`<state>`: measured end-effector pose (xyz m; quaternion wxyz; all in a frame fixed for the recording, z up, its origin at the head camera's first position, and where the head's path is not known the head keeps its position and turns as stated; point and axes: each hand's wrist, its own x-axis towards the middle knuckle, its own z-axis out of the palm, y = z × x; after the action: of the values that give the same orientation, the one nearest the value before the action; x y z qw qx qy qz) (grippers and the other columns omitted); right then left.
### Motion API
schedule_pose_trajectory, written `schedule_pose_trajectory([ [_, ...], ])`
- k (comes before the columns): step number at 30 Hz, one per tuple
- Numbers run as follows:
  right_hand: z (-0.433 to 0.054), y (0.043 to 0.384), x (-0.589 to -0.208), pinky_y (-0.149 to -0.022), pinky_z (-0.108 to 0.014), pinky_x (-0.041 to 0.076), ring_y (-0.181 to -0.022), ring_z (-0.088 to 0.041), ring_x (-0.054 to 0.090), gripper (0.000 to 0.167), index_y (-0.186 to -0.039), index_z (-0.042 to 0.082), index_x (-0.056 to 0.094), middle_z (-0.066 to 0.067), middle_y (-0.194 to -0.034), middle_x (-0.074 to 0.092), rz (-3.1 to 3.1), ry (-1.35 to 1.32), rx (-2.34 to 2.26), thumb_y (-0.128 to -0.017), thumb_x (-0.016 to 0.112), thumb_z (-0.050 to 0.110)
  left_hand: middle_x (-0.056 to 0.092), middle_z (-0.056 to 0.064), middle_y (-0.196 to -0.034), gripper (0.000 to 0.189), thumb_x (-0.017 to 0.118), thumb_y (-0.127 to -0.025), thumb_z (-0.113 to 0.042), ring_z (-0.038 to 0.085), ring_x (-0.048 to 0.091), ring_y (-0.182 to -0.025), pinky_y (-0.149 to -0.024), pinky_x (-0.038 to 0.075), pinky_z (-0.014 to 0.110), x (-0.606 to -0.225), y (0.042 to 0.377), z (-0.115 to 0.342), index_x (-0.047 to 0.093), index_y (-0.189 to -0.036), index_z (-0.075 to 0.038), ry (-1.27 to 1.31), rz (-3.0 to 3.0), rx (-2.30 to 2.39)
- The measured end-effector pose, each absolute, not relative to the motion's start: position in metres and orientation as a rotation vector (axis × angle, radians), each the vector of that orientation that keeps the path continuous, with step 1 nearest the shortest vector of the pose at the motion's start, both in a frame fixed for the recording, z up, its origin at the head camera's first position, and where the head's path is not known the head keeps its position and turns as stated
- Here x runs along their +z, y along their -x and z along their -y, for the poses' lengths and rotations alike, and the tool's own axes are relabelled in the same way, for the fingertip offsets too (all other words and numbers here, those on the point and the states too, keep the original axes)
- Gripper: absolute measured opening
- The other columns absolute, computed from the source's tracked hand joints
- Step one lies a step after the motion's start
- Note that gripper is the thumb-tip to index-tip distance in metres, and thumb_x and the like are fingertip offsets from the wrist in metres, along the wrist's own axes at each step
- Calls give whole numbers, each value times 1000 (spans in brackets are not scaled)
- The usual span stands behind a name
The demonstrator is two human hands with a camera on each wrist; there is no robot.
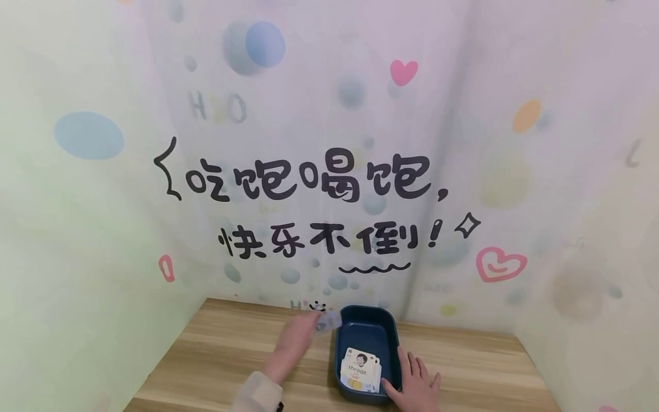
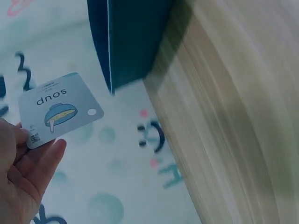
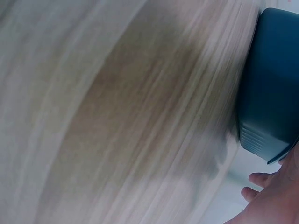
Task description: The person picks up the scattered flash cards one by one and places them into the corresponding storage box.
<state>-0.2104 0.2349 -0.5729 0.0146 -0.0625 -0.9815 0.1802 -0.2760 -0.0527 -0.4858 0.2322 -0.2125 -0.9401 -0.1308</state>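
My left hand (image 1: 298,337) pinches a flash card (image 2: 60,109) by one corner between thumb and fingers. The card reads "soup" above a picture of a bowl and spoon. It is raised beside the left wall of a dark blue bin (image 1: 393,326), near the back. Inside the bin's near end lies a loose stack of cards (image 1: 355,377), a "throat" card uppermost. My right hand (image 1: 418,382) rests at the bin's right wall, fingers spread and fairly straight, thumb over the rim. The right wrist view shows that hand (image 3: 275,193) partly, at the frame edge.
The bin stands on a wood-grain table (image 1: 206,349). Behind the table rises a pale printed wall (image 1: 319,126) with dark lettering, dots and hearts. Plain pale side walls close in the table on the left and right.
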Motion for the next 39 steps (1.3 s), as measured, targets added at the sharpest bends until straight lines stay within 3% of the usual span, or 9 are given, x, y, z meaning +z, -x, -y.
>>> schedule_pose_trajectory([
  [4,-234,209,-571,-105,-85,12,-136,-54,36,95,-153,13,34,-30,-150,41,3056,191,566,-81,65,66,77,1,-91,38,73,-80,0,11,68,-67,-54,53,18,-493,267,23,68,-114,-17,743,2554,-245],
  [12,-236,208,-571,-105,-86,13,-136,-53,37,95,-153,13,34,-29,-149,43,3046,176,560,-81,64,67,76,-9,-104,28,70,-89,-12,4,70,-83,-66,56,19,-513,251,-7,69,-114,-24,983,2651,-30],
  [22,-239,212,-573,-105,-86,11,-136,-55,35,96,-153,12,34,-31,-150,41,3037,176,563,-81,65,67,75,-13,-94,15,63,-96,-25,1,66,-78,-64,53,18,-519,248,-4,72,-107,-31,1103,2729,-23],
  [33,-238,212,-575,-104,-86,11,-136,-54,36,96,-153,13,34,-30,-149,43,3047,171,571,-81,63,69,75,-8,-101,15,68,-93,-19,5,68,-82,-67,56,22,-523,252,-1,71,-107,-23,908,2749,-315],
  [39,-237,211,-572,-104,-86,12,-135,-54,37,94,-153,12,35,-30,-148,43,3037,171,561,-82,65,66,73,-6,-110,17,69,-93,-20,9,69,-95,-76,58,26,-527,254,4,69,-109,-23,880,2766,-329],
])
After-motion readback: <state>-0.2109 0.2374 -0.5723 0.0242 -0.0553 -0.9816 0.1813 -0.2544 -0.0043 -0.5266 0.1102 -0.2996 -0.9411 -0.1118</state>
